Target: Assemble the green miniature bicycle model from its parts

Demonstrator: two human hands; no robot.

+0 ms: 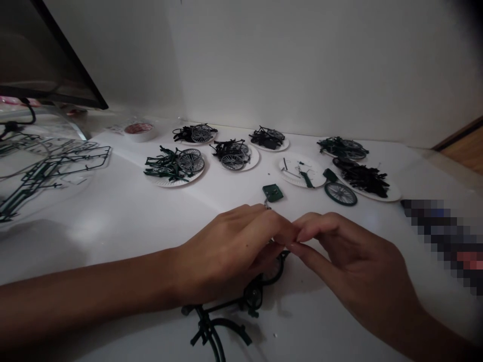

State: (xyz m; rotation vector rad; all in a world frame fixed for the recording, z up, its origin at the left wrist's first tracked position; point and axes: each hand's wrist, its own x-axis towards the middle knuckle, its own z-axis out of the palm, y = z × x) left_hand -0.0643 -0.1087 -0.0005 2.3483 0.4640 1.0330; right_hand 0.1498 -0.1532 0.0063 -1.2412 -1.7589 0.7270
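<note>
A dark green model bicycle frame point(226, 314) lies on the white table point(124, 221) close to me. My left hand point(230, 249) rests over its upper end with fingers curled, and a small metal bit shows at the knuckles. My right hand point(347, 261) meets it fingertip to fingertip, thumb and forefinger pinched together on something too small to make out. Just beyond the hands lies a small green flat part point(272, 192). A loose spoked wheel point(340, 193) lies to the right of it.
Several white paper plates hold piles of bicycle parts: green with wheels point(175, 165), black ones point(234, 153), point(268, 137), point(364, 180), and a nearly bare plate point(302, 172). A clear bag of green parts point(41, 171) lies left, a tape roll point(139, 129) behind, a dark monitor point(45, 55) top left.
</note>
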